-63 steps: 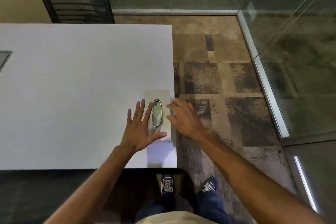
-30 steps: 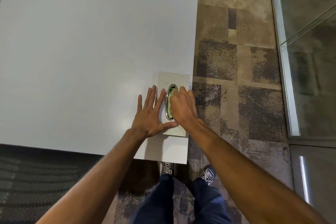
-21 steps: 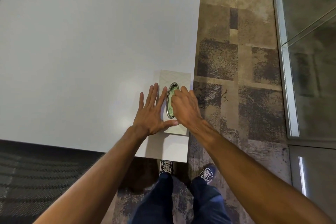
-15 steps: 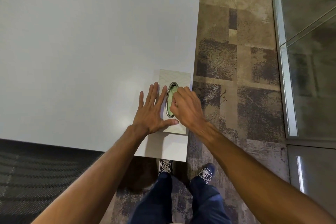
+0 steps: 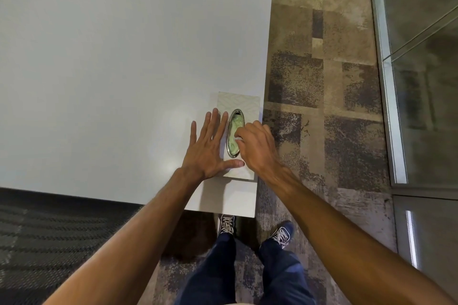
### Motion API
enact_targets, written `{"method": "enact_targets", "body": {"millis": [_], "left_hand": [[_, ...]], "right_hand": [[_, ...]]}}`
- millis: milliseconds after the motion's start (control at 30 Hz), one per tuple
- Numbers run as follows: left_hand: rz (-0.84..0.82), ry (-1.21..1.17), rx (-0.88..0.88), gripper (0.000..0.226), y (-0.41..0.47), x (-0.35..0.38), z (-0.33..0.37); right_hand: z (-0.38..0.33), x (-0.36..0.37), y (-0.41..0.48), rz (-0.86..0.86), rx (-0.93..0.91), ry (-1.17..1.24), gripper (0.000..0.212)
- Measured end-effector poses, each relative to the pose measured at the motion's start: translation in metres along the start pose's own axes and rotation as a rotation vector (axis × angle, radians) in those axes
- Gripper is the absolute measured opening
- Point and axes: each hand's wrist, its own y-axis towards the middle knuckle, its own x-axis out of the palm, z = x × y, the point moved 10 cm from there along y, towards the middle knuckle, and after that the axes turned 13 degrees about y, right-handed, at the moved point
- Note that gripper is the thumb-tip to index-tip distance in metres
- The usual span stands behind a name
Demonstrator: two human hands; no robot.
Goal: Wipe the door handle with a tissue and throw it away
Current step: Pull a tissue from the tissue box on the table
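Observation:
A pale patterned tissue box (image 5: 241, 101) with a metal-rimmed oval opening sits at the right front corner of the white table (image 5: 111, 69). Pale green tissue (image 5: 233, 129) shows inside the opening. My left hand (image 5: 209, 148) lies flat with fingers spread on the table and the box's left edge, thumb across the box's near end. My right hand (image 5: 257, 145) is over the opening, fingertips pinching a white edge of tissue. No door handle is in view.
Patterned brown carpet (image 5: 322, 82) runs right of the table. A glass wall with a metal floor frame (image 5: 386, 82) stands at the far right. My legs and shoes (image 5: 280, 233) are below the table's front edge. Dark ribbed flooring (image 5: 49, 230) lies at lower left.
My right hand came from beside the box onto the oval opening and closed its fingertips on the tissue. My left hand stayed flat against the box. The view shifted closer over the table.

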Motion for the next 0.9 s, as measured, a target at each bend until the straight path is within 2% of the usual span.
{"method": "enact_targets", "body": {"millis": [400, 600, 700, 900], "left_hand": [[-0.015, 0.081, -0.031, 0.135, 0.001, 0.007, -0.005], [-0.016, 0.085, -0.064, 0.138, -0.001, 0.005, -0.007], [0.042, 0.064, -0.05, 0.132, -0.003, -0.002, -0.003], [0.118, 0.027, -0.039, 0.122, -0.015, -0.021, 0.011]], "right_hand": [[-0.012, -0.036, -0.012, 0.123, -0.12, 0.166, 0.01], [-0.019, -0.065, -0.018, 0.156, -0.1, 0.25, 0.004], [-0.015, -0.08, -0.021, 0.154, -0.015, 0.43, 0.004], [0.017, -0.103, -0.047, 0.206, 0.305, 0.861, 0.011]]}}
